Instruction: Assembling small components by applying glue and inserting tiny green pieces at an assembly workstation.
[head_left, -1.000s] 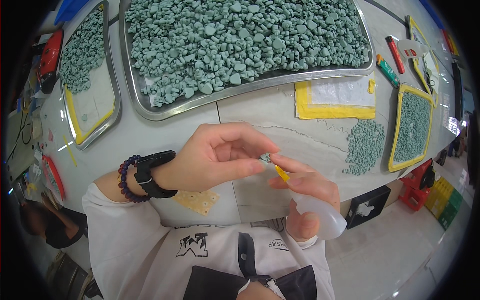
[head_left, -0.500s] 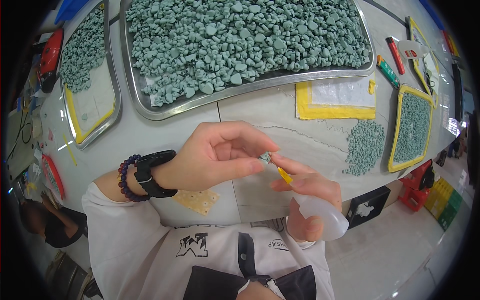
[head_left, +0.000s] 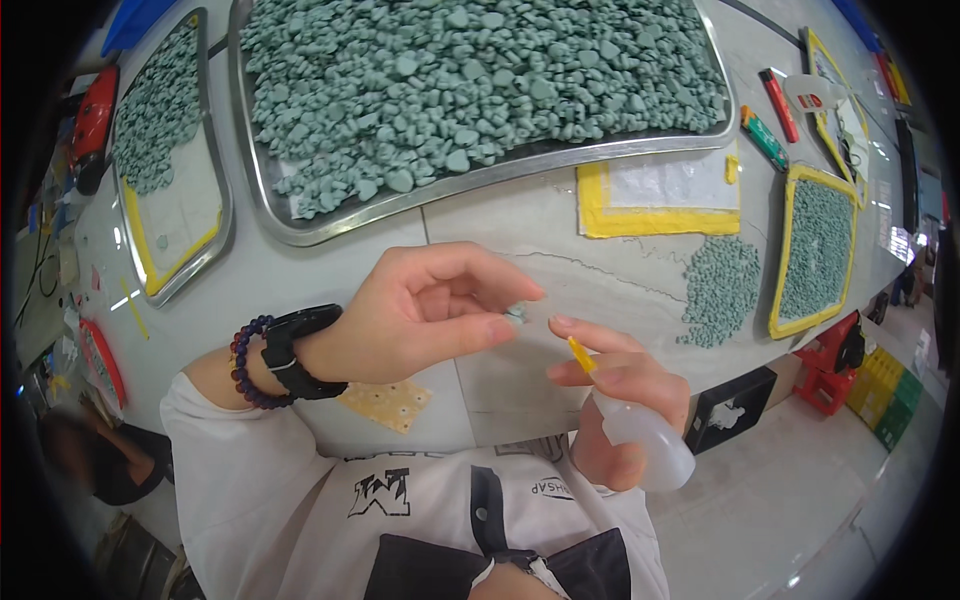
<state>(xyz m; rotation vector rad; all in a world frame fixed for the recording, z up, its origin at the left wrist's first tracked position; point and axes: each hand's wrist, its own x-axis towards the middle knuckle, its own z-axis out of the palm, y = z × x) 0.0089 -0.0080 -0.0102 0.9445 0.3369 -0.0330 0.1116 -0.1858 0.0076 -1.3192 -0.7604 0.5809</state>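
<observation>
My left hand [head_left: 440, 310] pinches a small blue-green piece [head_left: 516, 313] between thumb and fingertips, above the table. Just right of it, my right hand [head_left: 635, 390] is wrapped round a translucent white squeeze bottle [head_left: 650, 440] with a yellow nozzle tip [head_left: 580, 353]. The nozzle points up toward the left hand, a short gap away from the piece. My right index finger is stretched toward the piece without touching it. Beyond both hands stands a large metal tray [head_left: 480, 180] heaped with blue-green pieces of similar colour.
Small green bits [head_left: 720, 290] lie loose at right, beside a yellow-edged tray [head_left: 777, 315] full of them. A yellow-edged white board [head_left: 650, 222] lies in front of the big tray. Another tray [head_left: 222, 235] stands at left. A patterned yellow sheet [head_left: 395, 405] lies by my left wrist.
The right hand's index finger and the nozzle have drawn back from the piece, opening a gap between the hands. The left hand keeps its pinch. The whole view has shifted slightly.
</observation>
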